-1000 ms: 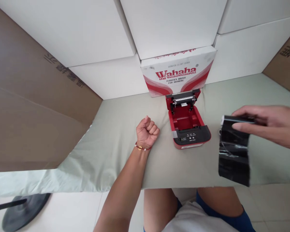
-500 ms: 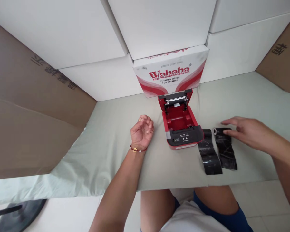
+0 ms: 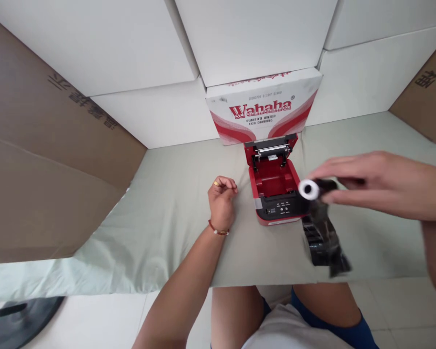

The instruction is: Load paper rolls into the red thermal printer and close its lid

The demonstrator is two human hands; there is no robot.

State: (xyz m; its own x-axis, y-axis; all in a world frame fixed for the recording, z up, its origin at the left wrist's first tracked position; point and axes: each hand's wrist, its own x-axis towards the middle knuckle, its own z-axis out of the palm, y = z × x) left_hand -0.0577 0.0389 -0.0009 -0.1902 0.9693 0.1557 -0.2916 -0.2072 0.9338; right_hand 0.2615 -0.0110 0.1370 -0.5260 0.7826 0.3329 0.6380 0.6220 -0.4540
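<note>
A small red and black label printer (image 3: 276, 208) stands on the cloth with its lid (image 3: 272, 149) tipped up and its red inner bay showing. To its right, my right hand (image 3: 378, 182) is off the table, thumb and fingers closed on a roll of black ribbon (image 3: 323, 186). The roll's white core end faces me, and a loose length of ribbon hangs down from it, blurred. Behind that tail, a second black ribbon (image 3: 315, 249) lies partly hidden on the cloth. My left hand (image 3: 222, 201) rests left of the printer, fingers curled in and nothing visible in them.
A white and red water carton (image 3: 261, 114) stands behind the printer, against stacked white boxes (image 3: 254, 39). Brown cardboard boxes flank the table at left (image 3: 39, 160) and right (image 3: 425, 97). A pale green cloth (image 3: 160, 203) covers the table.
My right hand has closed on the right-hand ribbon roll and lifted it up and left, beside the printer. My left hand has turned from palm up to its back showing.
</note>
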